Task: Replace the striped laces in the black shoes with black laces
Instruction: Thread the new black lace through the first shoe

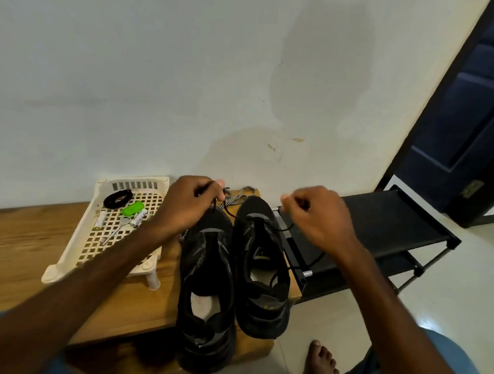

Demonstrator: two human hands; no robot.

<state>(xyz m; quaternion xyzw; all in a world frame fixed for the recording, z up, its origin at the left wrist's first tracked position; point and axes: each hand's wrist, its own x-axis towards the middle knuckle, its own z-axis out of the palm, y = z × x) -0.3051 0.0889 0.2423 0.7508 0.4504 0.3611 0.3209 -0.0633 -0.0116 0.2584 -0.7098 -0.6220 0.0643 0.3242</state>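
Shoes (206, 284): black mesh pair, frame centre, side by side on wood bench (22, 246), one at its right edge. Black lace (231, 213): thin cord over toes. Left hand (187, 206), right hand (315, 216): fingers curled, each pinching lace. Striped lace (236, 198): loose behind. Cream lattice tray (70, 263) left; black rack (381, 219) right.

Bare forearms (92, 267), a bare foot (321, 365), and seemingly blue-grey trousers (445, 363).
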